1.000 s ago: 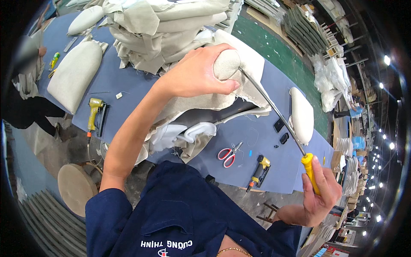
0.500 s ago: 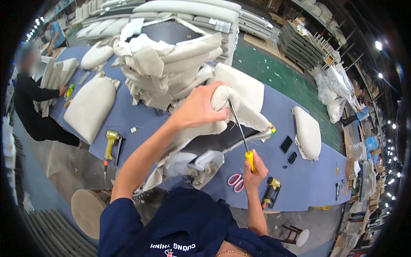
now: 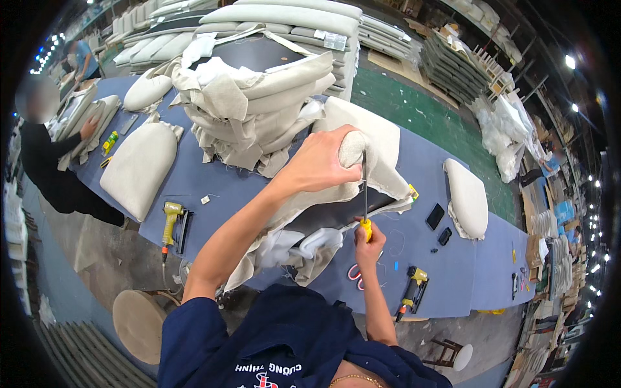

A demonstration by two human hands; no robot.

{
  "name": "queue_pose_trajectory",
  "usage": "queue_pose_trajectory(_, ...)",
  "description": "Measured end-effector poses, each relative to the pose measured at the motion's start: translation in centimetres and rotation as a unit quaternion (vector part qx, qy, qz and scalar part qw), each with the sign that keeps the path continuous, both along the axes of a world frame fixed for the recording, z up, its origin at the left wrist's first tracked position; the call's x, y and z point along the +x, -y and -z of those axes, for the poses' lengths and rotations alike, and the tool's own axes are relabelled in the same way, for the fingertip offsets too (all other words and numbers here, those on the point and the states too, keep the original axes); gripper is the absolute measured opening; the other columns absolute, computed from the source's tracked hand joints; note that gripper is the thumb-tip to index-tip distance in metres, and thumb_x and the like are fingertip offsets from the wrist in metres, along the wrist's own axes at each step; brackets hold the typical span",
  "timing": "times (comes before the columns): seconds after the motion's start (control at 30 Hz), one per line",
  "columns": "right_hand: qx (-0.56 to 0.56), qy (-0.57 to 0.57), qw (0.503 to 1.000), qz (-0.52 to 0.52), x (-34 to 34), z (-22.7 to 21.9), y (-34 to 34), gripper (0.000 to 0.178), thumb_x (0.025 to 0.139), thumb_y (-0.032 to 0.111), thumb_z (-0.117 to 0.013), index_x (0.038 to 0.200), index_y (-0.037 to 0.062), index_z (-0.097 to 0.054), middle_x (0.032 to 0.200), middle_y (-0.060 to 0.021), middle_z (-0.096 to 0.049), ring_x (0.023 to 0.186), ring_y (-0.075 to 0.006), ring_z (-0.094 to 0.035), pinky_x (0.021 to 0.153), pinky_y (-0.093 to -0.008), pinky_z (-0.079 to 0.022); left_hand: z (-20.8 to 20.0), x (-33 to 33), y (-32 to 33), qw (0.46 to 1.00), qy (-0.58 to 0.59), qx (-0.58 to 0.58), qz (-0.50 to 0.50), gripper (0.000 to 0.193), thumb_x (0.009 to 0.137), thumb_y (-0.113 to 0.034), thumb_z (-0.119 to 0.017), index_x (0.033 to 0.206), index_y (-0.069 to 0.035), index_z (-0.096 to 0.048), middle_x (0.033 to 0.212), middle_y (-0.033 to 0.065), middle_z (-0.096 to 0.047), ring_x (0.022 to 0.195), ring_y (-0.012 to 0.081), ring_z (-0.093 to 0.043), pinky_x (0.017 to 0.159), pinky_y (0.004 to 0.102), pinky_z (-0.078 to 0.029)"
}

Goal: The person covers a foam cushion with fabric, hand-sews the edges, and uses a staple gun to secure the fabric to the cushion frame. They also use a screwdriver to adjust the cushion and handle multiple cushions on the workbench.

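My left hand is closed round the padded, beige-fabric corner of a seat cushion, thumb on the near side. In my right hand is the yellow handle of a screwdriver. Its thin metal shaft points away from me, and the tip meets the fabric at the corner beside my left thumb. The cushion's dark underside shows, with loose cloth and white padding hanging near me. Red-handled scissors lie by my right wrist, partly hidden.
A tall pile of beige covers stands beyond my left arm. Staple guns lie left and right. A phone and a finished cushion rest on the right. A person stands at the table's left end.
My right hand has moved left and slightly away, bringing the screwdriver nearly upright in the picture. The held corner sits farther right. The other person's hand has moved onto stacked cushions.
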State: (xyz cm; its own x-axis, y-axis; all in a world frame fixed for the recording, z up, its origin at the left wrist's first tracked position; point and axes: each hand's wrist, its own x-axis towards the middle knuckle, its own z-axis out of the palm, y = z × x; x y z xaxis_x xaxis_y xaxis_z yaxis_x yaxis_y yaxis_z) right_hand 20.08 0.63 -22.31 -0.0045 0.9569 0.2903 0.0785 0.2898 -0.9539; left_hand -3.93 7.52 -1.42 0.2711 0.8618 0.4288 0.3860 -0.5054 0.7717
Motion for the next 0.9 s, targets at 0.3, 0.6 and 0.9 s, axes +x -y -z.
queue_pose_trajectory(0.3, 0.054, 0.053, 0.995, 0.063, -3.4, 0.9, 0.7, 0.040, 0.096, 0.037, -0.068, 0.083, -0.0003, -0.062, 0.056, -0.0070, -0.045, 0.048, -0.0156, -0.046, 0.050, -0.0343, -0.035, -0.5, 0.7, 0.5, 1.000, -0.018, -0.016, 0.000, 0.057, 0.072, -0.017, -0.069, 0.126, -0.002, -0.062, 0.096, 0.0190, -0.072, 0.088, 0.0307, -0.069, 0.089, 0.0378, -0.053)
queue_pose_trajectory(0.6, 0.039, 0.174, 0.969, 0.173, -1.6, -3.0, 2.9, 0.025, 0.083, 0.024, -0.076, 0.081, 0.0024, -0.064, 0.063, -0.0160, -0.061, 0.058, -0.0347, -0.064, 0.053, -0.0393, -0.046, 0.3, 0.8, 1.4, 0.998, 0.045, -0.004, 0.036, 0.058, 0.071, -0.016, -0.071, 0.126, -0.002, -0.061, 0.100, 0.0169, -0.074, 0.091, 0.0293, -0.073, 0.090, 0.0362, -0.053)
queue_pose_trajectory(0.9, 0.097, 0.283, 0.912, 0.282, 0.8, -4.3, 3.5, 0.036, 0.082, 0.037, -0.078, 0.080, 0.0050, -0.062, 0.069, -0.0154, -0.064, 0.060, -0.0372, -0.064, 0.053, -0.0429, -0.047, -0.3, 1.5, 2.8, 0.999, 0.026, 0.024, 0.039, 0.058, 0.072, -0.014, -0.070, 0.128, -0.001, -0.060, 0.103, 0.0168, -0.074, 0.095, 0.0257, -0.074, 0.090, 0.0343, -0.053)
